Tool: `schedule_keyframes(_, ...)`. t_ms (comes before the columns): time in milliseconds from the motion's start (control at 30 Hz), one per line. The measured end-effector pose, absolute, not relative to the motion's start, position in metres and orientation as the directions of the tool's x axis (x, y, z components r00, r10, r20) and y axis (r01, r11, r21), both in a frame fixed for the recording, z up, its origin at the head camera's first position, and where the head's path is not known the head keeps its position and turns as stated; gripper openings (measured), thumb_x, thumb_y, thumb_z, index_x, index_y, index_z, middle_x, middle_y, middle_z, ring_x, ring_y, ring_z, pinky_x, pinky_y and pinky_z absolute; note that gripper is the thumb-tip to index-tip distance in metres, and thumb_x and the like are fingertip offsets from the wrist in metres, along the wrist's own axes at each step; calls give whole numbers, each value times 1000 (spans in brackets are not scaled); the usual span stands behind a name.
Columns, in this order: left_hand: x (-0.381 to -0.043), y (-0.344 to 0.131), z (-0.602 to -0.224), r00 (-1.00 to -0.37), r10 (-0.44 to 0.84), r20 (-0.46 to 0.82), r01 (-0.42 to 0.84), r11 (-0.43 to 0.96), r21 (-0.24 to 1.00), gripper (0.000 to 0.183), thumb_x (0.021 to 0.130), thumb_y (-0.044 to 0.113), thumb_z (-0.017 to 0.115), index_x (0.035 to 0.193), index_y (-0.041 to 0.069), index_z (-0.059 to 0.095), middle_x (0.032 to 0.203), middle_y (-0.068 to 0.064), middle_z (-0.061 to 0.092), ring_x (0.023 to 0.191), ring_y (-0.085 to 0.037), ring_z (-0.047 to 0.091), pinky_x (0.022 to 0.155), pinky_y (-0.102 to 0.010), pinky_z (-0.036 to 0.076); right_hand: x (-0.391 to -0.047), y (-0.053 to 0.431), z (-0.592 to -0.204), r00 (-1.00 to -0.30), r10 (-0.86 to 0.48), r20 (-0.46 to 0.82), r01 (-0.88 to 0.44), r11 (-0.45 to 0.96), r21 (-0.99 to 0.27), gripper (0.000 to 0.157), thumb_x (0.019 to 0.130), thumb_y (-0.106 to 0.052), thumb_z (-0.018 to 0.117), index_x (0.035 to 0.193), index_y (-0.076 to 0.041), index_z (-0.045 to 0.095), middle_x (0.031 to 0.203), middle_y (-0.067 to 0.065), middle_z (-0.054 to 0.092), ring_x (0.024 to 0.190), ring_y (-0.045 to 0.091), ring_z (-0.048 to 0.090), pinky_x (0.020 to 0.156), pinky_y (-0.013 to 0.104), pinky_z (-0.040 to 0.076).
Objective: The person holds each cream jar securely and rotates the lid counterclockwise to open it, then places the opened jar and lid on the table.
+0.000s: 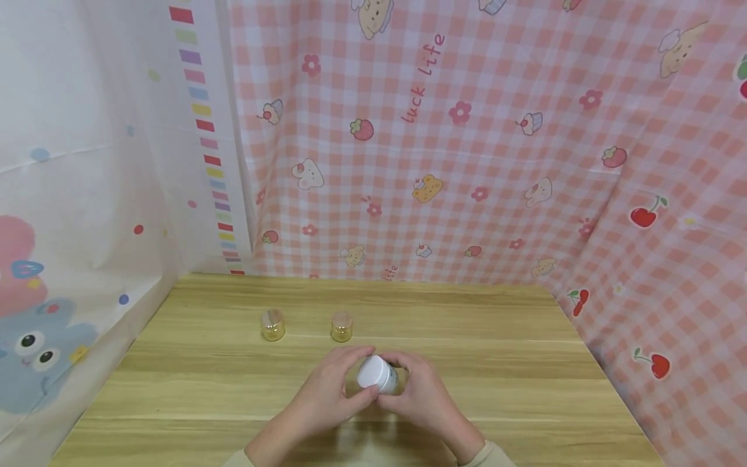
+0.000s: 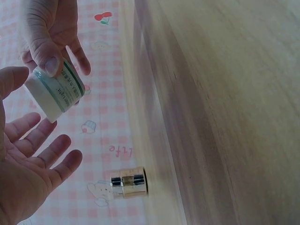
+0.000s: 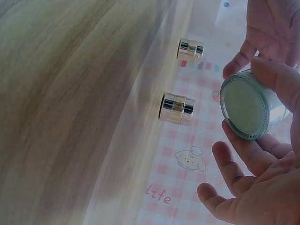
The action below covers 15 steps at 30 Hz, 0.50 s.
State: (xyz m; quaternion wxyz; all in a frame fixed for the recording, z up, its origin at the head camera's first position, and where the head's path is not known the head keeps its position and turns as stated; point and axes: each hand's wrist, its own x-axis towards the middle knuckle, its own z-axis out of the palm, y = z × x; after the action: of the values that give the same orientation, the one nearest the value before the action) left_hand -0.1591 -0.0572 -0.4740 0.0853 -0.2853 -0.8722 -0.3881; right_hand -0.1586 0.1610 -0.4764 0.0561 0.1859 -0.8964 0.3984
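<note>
White jar [image 1: 380,375], held above the desk [image 1: 496,363], is pinched by the right hand [image 1: 423,394], while the left hand [image 1: 327,392] spreads loosely by its lid [image 1: 369,371], and it looks hard, light and slippery, so hold its round middle, nearer than two gold pots [image 1: 272,325] [image 1: 342,327].

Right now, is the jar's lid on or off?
On: in the head view, the white lid caps the jar; tightness unclear.

Gold jar [image 1: 272,325], second gold jar [image 1: 342,327], wooden tabletop [image 1: 502,363] beneath, checked pink cloth [image 1: 408,155] (strawberry-printed) behind
</note>
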Motion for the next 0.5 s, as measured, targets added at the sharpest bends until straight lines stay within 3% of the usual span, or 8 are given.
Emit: schedule_keyframes(500, -159, -57, -472, -811, 456, 367, 576, 505, 643, 60, 94, 24, 81, 148, 8, 60, 148, -5, 66, 138, -24, 61, 110, -53, 57, -159, 162, -476, -925, -297, 238, -375, 616, -692, 60, 76, -17, 96, 129, -5, 72, 126, 9, 77, 121, 29, 70, 108, 58, 55)
